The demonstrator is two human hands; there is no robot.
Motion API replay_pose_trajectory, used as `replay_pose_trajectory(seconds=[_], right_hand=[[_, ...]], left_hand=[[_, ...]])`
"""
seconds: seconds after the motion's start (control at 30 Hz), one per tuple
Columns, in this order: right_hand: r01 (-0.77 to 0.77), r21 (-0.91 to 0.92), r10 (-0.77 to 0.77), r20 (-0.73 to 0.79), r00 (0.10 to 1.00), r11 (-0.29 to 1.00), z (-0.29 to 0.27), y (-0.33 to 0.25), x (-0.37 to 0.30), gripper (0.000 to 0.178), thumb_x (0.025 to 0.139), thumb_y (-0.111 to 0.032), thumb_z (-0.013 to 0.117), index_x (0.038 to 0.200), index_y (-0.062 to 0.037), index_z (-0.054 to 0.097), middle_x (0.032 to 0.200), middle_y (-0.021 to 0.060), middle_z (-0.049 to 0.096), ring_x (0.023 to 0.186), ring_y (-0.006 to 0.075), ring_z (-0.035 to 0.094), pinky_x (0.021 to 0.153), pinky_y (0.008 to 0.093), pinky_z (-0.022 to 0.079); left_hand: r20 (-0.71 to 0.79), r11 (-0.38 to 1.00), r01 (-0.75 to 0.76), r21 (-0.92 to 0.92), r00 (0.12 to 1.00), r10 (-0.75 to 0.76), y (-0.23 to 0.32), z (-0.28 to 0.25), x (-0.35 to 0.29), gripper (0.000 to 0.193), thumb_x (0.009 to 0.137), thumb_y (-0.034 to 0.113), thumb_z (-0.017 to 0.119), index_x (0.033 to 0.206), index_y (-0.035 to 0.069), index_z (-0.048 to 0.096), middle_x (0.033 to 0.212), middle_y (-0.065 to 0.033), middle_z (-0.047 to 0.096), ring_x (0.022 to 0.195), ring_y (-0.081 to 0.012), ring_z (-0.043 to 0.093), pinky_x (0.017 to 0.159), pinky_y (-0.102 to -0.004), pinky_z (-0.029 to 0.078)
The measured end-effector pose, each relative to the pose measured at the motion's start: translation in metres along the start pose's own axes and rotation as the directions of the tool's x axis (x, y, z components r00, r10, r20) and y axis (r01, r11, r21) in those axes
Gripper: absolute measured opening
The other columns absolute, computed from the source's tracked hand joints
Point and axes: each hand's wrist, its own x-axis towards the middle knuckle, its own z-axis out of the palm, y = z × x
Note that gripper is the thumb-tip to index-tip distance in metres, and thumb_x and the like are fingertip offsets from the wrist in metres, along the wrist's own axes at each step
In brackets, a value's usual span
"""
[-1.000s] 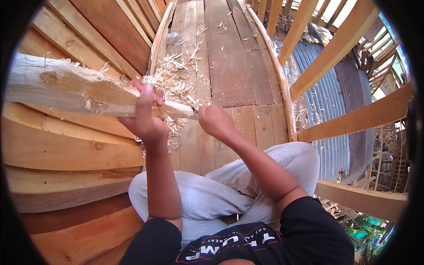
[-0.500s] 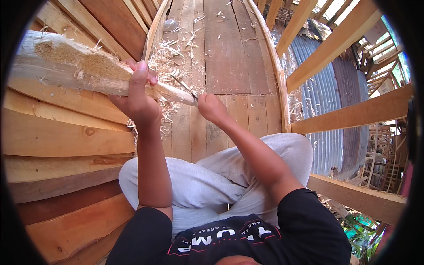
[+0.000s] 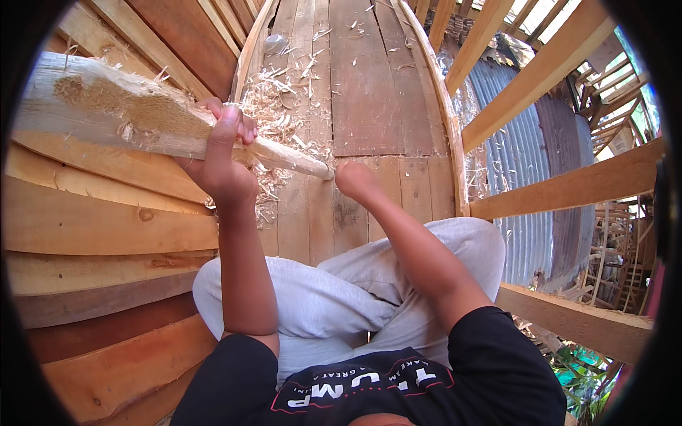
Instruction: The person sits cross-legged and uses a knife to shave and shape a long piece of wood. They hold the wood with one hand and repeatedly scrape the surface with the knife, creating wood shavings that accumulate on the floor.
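You sit cross-legged on a plank floor (image 3: 369, 92), curved wooden walls (image 3: 106, 227) stacked at your left. A rough beam (image 3: 135, 117), tapering to a rounded tip near the middle of the floor, runs in from the left above the boards. Your left hand (image 3: 224, 160) is wrapped around it, thumb up and fingers curled over the far side. Your right hand (image 3: 355, 179) hangs just below the tip, curled into a loose fist; whether it holds anything, you cannot tell. Shavings (image 3: 277, 106) litter the floor behind the beam.
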Motion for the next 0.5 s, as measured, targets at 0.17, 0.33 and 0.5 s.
replay_pose_trajectory(seconds=[0.17, 0.33, 0.5], right_hand=[[-0.173, 0.244, 0.165, 0.052, 0.985, 0.954, -0.072, -0.098, -0.036, 0.040, 0.094, -0.022, 0.037, 0.095, 0.0079, 0.064, 0.100, 0.0320, 0.064, 0.094, 0.0475, 0.063, 0.085, 0.0532, 0.049], [-0.011, 0.003, 0.011, 0.031, 0.999, 1.000, 0.006, 0.003, 0.003, 0.049, 0.095, -0.029, 0.034, 0.095, 0.0099, 0.064, 0.100, 0.0341, 0.063, 0.095, 0.0510, 0.061, 0.088, 0.0556, 0.046], [-0.154, 0.268, 0.147, 0.048, 0.988, 0.951, -0.061, -0.090, -0.025, 0.051, 0.096, -0.030, 0.031, 0.098, 0.0088, 0.064, 0.101, 0.0333, 0.064, 0.096, 0.0486, 0.062, 0.089, 0.0549, 0.046]], left_hand=[[-0.033, 0.998, -0.017, 0.055, 0.999, 0.019, 0.006, -0.003, -0.006, 0.014, 0.080, 0.001, 0.060, 0.089, 0.005, 0.050, 0.066, -0.0035, 0.044, 0.058, -0.0136, 0.044, 0.058, -0.0287, 0.040], [-0.087, 0.999, -0.006, 0.045, 0.996, 0.010, 0.002, 0.006, 0.006, 0.014, 0.080, 0.001, 0.060, 0.090, 0.004, 0.050, 0.067, -0.0039, 0.044, 0.059, -0.0138, 0.044, 0.058, -0.0288, 0.040], [-0.103, 0.996, -0.024, 0.084, 0.994, 0.033, 0.006, -0.002, -0.002, 0.014, 0.080, -0.001, 0.059, 0.091, 0.003, 0.050, 0.067, -0.0032, 0.044, 0.059, -0.0137, 0.045, 0.059, -0.0292, 0.040]])
